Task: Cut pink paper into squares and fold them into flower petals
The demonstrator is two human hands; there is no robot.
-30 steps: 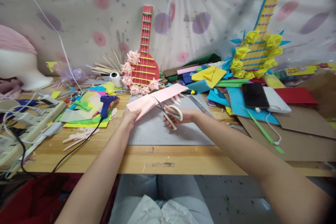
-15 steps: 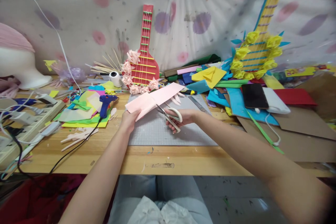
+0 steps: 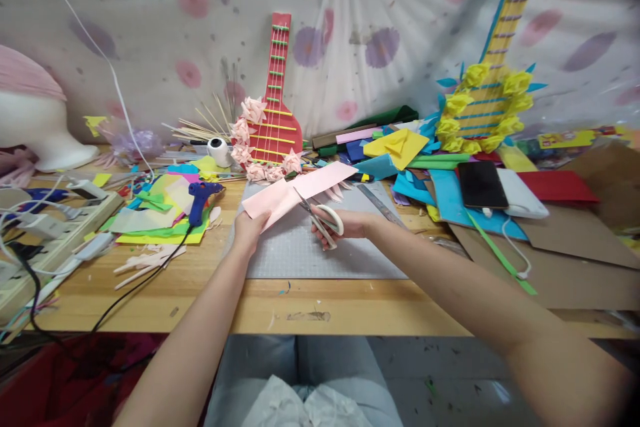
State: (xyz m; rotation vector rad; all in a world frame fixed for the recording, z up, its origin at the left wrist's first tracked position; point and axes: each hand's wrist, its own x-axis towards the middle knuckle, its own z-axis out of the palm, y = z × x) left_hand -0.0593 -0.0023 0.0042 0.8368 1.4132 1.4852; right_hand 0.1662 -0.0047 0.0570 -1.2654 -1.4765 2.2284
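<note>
We hold a long strip of pink paper (image 3: pixel 295 192) above the grey cutting mat (image 3: pixel 310 250), which lies on the wooden counter (image 3: pixel 210 287). Our left hand (image 3: pixel 249 225) has its grip pinched together on the strip's near end, at the mat's left edge. Our right hand (image 3: pixel 345 223) has its grip closed through the white loops of the scissors (image 3: pixel 320 217), over the middle of the mat; the blades meet the paper's lower edge about midway along the strip.

The paper looks light, thin and floppy. It sags away from the pinch, so we judge it best held close to the blades and kept taut, or it will fold instead of cutting cleanly. It should tear easily if tugged.

Left of the mat lies a blue glue gun (image 3: pixel 199 197) on coloured sheets. Behind the mat stands a red paper guitar (image 3: pixel 275 113), and right of the mat a black phone (image 3: pixel 483 183) rests on blue paper.
</note>
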